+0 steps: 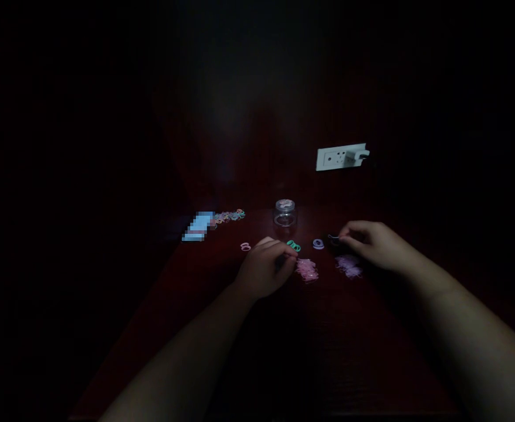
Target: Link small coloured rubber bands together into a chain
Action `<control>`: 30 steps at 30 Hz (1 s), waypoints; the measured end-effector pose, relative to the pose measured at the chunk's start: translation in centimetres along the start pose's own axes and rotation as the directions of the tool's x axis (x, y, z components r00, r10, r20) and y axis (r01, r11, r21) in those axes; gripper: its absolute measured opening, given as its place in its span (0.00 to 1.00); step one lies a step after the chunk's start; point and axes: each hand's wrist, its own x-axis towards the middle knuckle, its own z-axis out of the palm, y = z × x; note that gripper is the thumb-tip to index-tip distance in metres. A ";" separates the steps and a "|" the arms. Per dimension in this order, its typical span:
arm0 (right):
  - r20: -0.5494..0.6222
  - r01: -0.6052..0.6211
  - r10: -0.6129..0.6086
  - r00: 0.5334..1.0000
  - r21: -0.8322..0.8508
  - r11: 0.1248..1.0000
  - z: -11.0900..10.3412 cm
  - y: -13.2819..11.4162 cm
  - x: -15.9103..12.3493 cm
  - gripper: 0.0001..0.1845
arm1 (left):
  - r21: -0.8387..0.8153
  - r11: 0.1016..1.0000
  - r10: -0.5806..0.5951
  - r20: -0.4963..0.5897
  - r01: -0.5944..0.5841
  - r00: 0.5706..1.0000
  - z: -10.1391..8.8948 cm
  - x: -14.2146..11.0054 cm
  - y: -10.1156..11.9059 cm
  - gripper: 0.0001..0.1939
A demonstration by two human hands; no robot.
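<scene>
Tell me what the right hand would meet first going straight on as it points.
The right hand points left, so probably the small pale-purple ring-shaped bands, though its height above the dark-red tabletop is unclear.

Location type: dim indoor room, probably domestic.
Through the head camera, with the clock face centred on the view, I identify a dark red tabletop at 6 o'clock, in front of a dark reddish wall at 12 o'clock. A pale wall socket with a fitted plug, at 2 o'clock, marks an interior. Small coloured bands at 4 to 5 o'clock and a clear jar just off centre toward 3 o'clock are household-type articles. Illumination is low; I cannot determine which room.
</scene>
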 end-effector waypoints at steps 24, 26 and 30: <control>0.264 -0.253 0.274 0.925 -0.113 0.961 -2.7 0.5 -1.0 0.06 | 0.022 1.000 -0.003 0.008 0.003 1.000 0.0 -0.1 -0.3 0.06; 0.276 -0.245 0.265 0.924 -0.107 0.964 -2.7 0.6 -1.1 0.06 | 0.024 1.000 -0.007 0.010 0.007 1.000 0.0 -0.1 -0.3 0.06; 0.318 -0.229 0.250 0.915 -0.100 0.968 -2.7 0.7 -1.2 0.07 | 0.018 1.000 -0.003 0.015 0.003 1.000 0.0 -0.1 -0.2 0.06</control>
